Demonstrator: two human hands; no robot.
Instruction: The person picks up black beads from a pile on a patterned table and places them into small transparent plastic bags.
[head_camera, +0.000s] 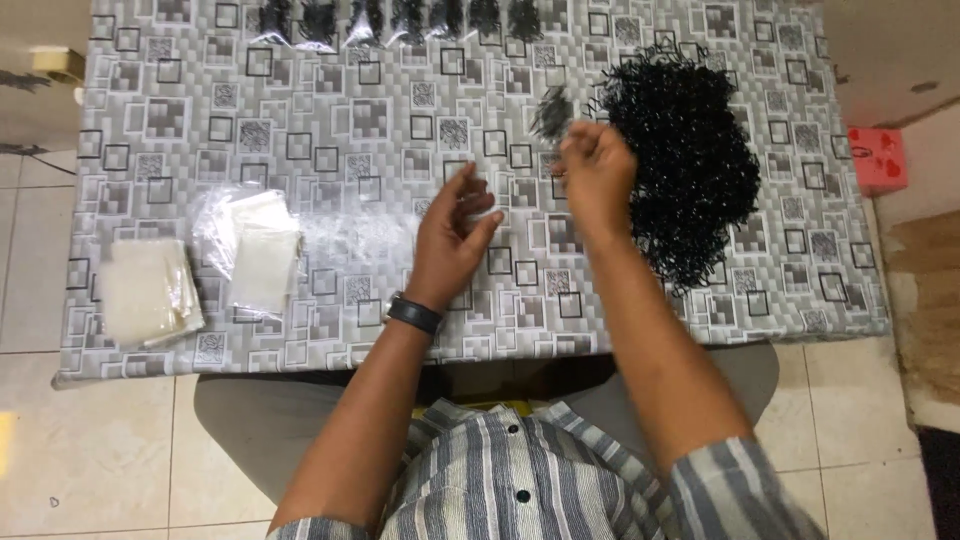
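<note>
Lying right of both hands (530, 205) — black clip heap (690, 160), touching right hand (597, 172)

Both my arms are stretched out in front of me, forearms bare, striped sleeves bunched up near the elbows. My left hand (452, 228) is half open, fingers loosely curled, thumb pointing up, with a dark band on that wrist. My right hand (597, 172) sits a bit further out and just to the right of it, closed into a loose fist, a little blurry. The two grips are close together but not touching.
</note>
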